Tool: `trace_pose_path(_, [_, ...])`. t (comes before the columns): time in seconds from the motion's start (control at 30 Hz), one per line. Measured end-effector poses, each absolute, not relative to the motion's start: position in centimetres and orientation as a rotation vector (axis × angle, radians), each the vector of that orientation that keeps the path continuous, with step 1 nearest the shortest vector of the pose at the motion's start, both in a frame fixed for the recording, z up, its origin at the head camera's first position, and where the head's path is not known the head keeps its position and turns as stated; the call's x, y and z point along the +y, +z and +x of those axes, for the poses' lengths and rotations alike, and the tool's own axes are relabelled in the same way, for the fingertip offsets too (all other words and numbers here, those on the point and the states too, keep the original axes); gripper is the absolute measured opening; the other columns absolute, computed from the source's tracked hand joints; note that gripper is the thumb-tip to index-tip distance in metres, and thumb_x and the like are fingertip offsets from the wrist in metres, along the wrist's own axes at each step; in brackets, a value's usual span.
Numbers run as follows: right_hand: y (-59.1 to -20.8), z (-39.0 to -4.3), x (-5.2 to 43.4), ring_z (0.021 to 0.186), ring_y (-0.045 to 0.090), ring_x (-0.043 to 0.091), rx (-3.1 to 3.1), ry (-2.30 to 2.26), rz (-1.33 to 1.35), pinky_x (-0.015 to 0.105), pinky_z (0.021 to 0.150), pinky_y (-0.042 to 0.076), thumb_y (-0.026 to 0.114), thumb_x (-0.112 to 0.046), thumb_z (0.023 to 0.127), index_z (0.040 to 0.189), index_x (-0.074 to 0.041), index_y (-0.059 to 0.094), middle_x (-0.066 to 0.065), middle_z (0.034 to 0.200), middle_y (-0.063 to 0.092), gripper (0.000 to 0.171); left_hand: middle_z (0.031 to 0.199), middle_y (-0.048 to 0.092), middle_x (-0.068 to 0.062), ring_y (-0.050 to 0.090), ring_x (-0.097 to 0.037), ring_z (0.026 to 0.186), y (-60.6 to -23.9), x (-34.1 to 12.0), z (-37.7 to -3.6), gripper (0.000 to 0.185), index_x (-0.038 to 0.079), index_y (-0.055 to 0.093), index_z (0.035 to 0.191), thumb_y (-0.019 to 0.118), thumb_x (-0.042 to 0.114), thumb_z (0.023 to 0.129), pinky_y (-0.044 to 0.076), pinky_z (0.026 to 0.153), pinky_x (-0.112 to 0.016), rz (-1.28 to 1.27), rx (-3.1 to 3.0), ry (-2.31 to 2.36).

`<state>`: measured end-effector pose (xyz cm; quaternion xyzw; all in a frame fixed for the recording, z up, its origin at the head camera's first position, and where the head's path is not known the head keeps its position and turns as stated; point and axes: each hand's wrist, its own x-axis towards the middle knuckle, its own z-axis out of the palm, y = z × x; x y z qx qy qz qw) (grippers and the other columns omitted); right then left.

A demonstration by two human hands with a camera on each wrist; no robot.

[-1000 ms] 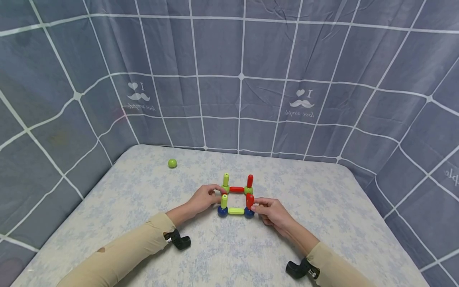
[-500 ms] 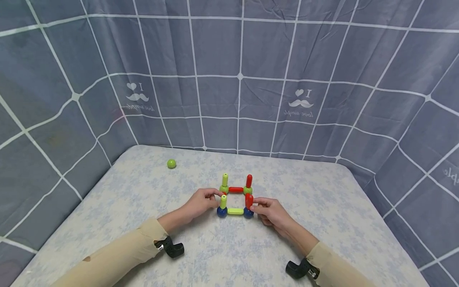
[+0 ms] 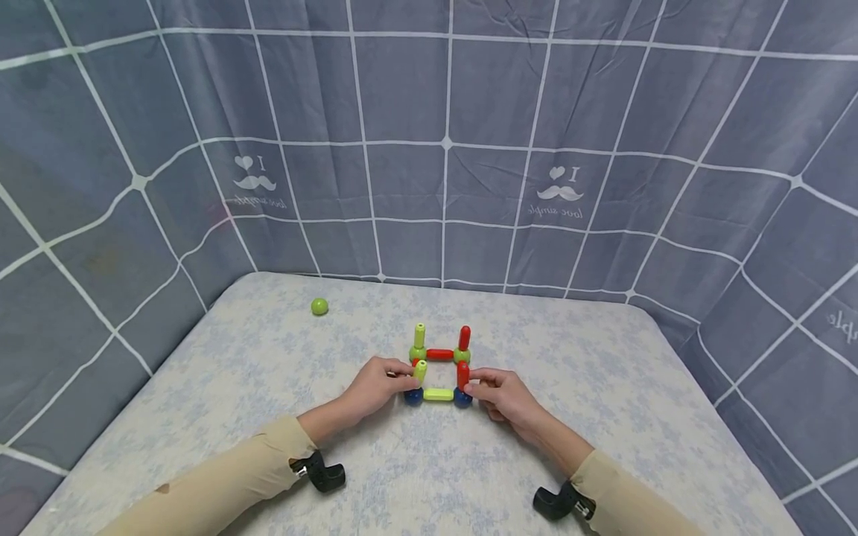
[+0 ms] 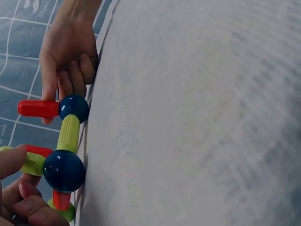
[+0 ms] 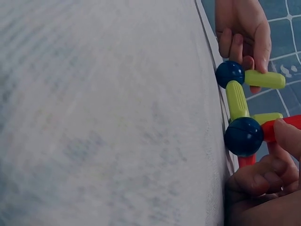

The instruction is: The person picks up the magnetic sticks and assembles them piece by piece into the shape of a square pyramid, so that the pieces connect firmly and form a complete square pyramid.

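A small frame of magnetic sticks and balls [image 3: 439, 365] stands on the flowered cloth surface [image 3: 281, 387]. Its front edge is a green stick [image 3: 439, 394] between two blue balls; a red stick [image 3: 439, 354] joins two green balls at the back. Each corner carries an upright. My left hand [image 3: 410, 376] pinches the front-left green upright [image 3: 420, 370]. My right hand [image 3: 471, 385] pinches the front-right red upright [image 3: 462, 374]. The left wrist view shows the near blue ball [image 4: 64, 170], and the right wrist view shows the other blue ball [image 5: 243, 136].
A loose green ball [image 3: 319, 306] lies at the back left of the surface. Grey checked curtain [image 3: 442, 149] closes in the back and both sides. Bare cloth lies on either side of the frame and in front of it.
My left hand has come forward from the back-left green ball to the front-left green upright. The right hand has stayed on the red upright.
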<state>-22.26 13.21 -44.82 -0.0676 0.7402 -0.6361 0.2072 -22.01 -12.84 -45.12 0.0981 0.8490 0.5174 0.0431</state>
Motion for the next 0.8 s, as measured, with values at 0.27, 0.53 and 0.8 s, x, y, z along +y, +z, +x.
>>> trace_pose_path(0.27, [-45.9,-23.2,12.8,0.044,0.027,0.015,2.134,-1.734,-0.167,0.024,0.041,0.024,0.072,-0.03,0.08,0.11,-0.011,0.064,-0.002,0.057,0.037,0.037,0.094,0.068,0.002,0.053,-0.013,0.076,-45.4,-12.4,-22.4,0.023,0.018,0.074,0.094,0.072,0.035,0.078,0.043,0.063,-0.028,0.267,2.571,1.6])
trace_pose_path(0.53, [-45.7,-23.3,12.1,0.045,0.028,0.016,2.218,-1.664,-0.089,0.023,0.041,0.025,0.073,-0.034,0.078,0.099,-0.01,0.066,-0.001,0.056,0.037,0.032,0.09,0.068,0.003,0.054,-0.012,0.079,-45.3,-11.8,-22.6,0.021,0.016,0.075,0.091,0.072,0.034,0.079,0.044,0.067,-0.026,0.258,2.563,1.583])
trace_pose_path(0.8, [-45.6,-23.5,11.5,0.043,0.028,0.015,2.257,-1.635,-0.097,0.024,0.04,0.024,0.071,-0.036,0.079,0.097,-0.01,0.066,-0.002,0.055,0.037,0.032,0.083,0.067,0.002,0.051,-0.012,0.068,-45.2,-11.6,-22.9,0.022,0.015,0.075,0.089,0.072,0.034,0.079,0.041,0.058,-0.026,0.248,2.563,1.569])
